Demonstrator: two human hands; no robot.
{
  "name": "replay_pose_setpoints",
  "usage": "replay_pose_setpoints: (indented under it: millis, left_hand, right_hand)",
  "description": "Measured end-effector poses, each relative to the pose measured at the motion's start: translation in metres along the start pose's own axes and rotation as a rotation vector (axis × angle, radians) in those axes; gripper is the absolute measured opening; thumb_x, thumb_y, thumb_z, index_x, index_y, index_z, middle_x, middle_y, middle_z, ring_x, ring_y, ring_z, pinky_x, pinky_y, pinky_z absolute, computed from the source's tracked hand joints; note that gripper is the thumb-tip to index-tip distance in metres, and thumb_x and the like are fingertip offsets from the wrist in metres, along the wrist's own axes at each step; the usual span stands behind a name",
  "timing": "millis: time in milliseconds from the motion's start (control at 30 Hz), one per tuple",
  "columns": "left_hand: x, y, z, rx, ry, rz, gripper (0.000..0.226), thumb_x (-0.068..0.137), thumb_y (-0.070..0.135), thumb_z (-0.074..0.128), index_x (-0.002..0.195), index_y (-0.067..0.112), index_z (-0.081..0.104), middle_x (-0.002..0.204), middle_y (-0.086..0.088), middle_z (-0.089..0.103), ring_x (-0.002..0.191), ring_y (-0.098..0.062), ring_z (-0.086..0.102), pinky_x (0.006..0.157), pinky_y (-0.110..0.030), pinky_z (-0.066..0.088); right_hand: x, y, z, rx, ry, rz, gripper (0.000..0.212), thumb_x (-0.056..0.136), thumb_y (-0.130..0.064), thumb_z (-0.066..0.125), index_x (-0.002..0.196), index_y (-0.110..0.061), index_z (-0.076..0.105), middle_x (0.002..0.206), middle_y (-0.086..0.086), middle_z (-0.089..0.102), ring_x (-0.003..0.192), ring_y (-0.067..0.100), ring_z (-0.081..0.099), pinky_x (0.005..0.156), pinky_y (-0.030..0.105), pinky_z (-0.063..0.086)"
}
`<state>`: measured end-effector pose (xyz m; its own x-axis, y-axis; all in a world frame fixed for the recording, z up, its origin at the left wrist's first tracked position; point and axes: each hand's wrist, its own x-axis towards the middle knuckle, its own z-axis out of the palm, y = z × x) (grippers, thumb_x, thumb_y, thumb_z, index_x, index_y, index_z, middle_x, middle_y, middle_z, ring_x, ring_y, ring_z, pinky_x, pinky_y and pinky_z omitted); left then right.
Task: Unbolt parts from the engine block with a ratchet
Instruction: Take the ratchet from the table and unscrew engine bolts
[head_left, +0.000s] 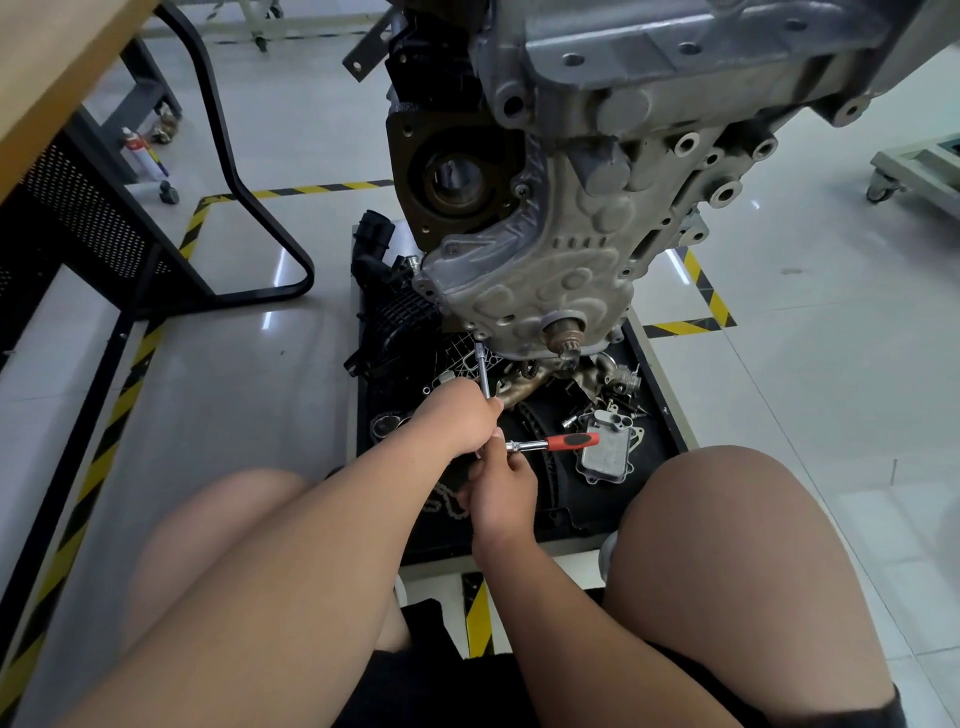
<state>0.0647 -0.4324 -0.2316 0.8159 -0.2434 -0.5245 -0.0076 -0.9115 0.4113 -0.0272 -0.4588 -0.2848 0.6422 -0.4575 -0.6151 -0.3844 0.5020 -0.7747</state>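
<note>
The left hand has its grip closed round the lower part of a slim extension bar, fingers curled over it. Just below, the right hand holds the head end of the ratchet. Its grip seems to be wrapped round the head, though the left hand hides how the fingers lie. The two hands touch. The ratchet's red and black handle sticks out to the right, level, free of both hands.

The extension bar runs up from the left hand, and its socket end meets a bolt at the lower left edge of the ribbed timing cover. That cover is on the grey engine block, which hangs above and fills the top of the view. A splined shaft end pokes out of the cover, to the right of the bar.

Under the engine lies a black tray with loose parts in it: a silver oil cooler just under the ratchet handle, a chain by the right wrist, and a black plastic manifold at the left. The person's bare knees flank the tray. Yellow and black tape marks the tiled floor, and a wooden tabletop stands at the far left.
</note>
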Motion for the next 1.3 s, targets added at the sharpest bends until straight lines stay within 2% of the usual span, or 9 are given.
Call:
replay_pose_setpoints:
  millis: [267,433,567,700,900,967,1067,1167,1300]
  left_hand:
    - [0.0012,-0.0003,0.0007,-0.012,0.003,0.001,0.034,0.100,0.032,0.044,0.093,0.005,0.063,0.067,-0.001,0.056,0.060,-0.015,0.051,0.049,-0.027,0.034]
    - [0.0024,-0.0021,0.0011,-0.101,-0.022,0.013,0.036,0.099,0.034,0.044,0.098,0.006,0.066,0.072,-0.003,0.059,0.068,-0.020,0.056,0.058,-0.029,0.041]
    - [0.0017,-0.0022,0.0003,-0.203,-0.061,0.009,0.038,0.099,0.036,0.044,0.097,0.006,0.067,0.075,-0.005,0.064,0.069,-0.022,0.059,0.066,-0.032,0.047]
    - [0.0026,-0.0018,0.0000,-0.231,-0.082,-0.019,0.036,0.100,0.034,0.043,0.097,0.007,0.066,0.065,-0.002,0.060,0.054,-0.020,0.051,0.051,-0.026,0.039]
    - [0.0032,-0.0057,-0.0004,-0.273,-0.093,-0.041,0.035,0.099,0.035,0.045,0.086,0.011,0.067,0.061,-0.003,0.056,0.046,-0.019,0.046,0.045,-0.022,0.035]
    - [0.0036,-0.0069,0.0006,-0.263,-0.053,-0.005,0.033,0.098,0.033,0.047,0.082,0.013,0.068,0.068,-0.004,0.063,0.056,-0.023,0.056,0.052,-0.030,0.044]
    - [0.0036,-0.0080,0.0023,-0.254,-0.021,0.006,0.032,0.097,0.031,0.049,0.083,0.011,0.069,0.074,-0.004,0.067,0.076,-0.026,0.065,0.074,-0.036,0.051]
    - [0.0037,-0.0084,0.0027,-0.221,0.001,-0.006,0.033,0.097,0.033,0.049,0.091,0.008,0.070,0.073,-0.003,0.065,0.075,-0.025,0.063,0.073,-0.034,0.050]
    - [0.0055,-0.0085,0.0034,-0.152,0.027,-0.025,0.034,0.097,0.034,0.048,0.103,0.006,0.068,0.093,-0.012,0.070,0.086,-0.029,0.066,0.070,-0.033,0.048]
  right_hand:
    - [0.0027,0.0012,0.0008,-0.007,0.033,-0.028,0.038,0.096,-0.042,0.055,0.074,-0.012,0.047,0.047,-0.008,0.046,0.038,0.008,0.040,0.046,0.027,0.040]
    - [0.0062,0.0001,0.0003,-0.030,-0.026,0.004,0.051,0.101,-0.048,0.037,0.087,-0.007,0.064,0.044,-0.007,0.045,0.039,0.010,0.045,0.045,0.022,0.041]
    - [0.0069,-0.0023,0.0009,0.040,-0.063,0.062,0.055,0.101,-0.051,0.032,0.075,-0.012,0.060,0.043,-0.002,0.039,0.039,0.016,0.039,0.041,0.021,0.040]
    - [0.0074,-0.0024,0.0017,0.108,-0.086,0.160,0.059,0.099,-0.060,0.032,0.067,-0.014,0.049,0.042,0.000,0.039,0.037,0.019,0.038,0.043,0.024,0.038]
    - [0.0064,-0.0010,0.0029,0.204,-0.144,0.180,0.060,0.099,-0.060,0.031,0.062,-0.017,0.049,0.043,-0.002,0.037,0.033,0.016,0.033,0.040,0.023,0.034]
    - [0.0059,0.0000,0.0037,0.212,-0.167,0.195,0.061,0.099,-0.062,0.031,0.063,-0.017,0.050,0.046,-0.001,0.036,0.035,0.017,0.032,0.041,0.022,0.034]
    - [0.0059,-0.0006,0.0052,0.257,-0.187,0.201,0.054,0.100,-0.059,0.031,0.073,-0.018,0.055,0.053,-0.003,0.037,0.039,0.015,0.028,0.041,0.021,0.032]
    - [0.0043,-0.0026,0.0061,0.249,-0.203,0.219,0.055,0.100,-0.059,0.030,0.073,-0.018,0.053,0.054,-0.003,0.035,0.041,0.015,0.026,0.041,0.020,0.032]
    - [0.0024,-0.0047,0.0055,0.199,-0.208,0.246,0.053,0.100,-0.059,0.033,0.074,-0.016,0.052,0.055,-0.003,0.037,0.042,0.014,0.028,0.043,0.021,0.031]
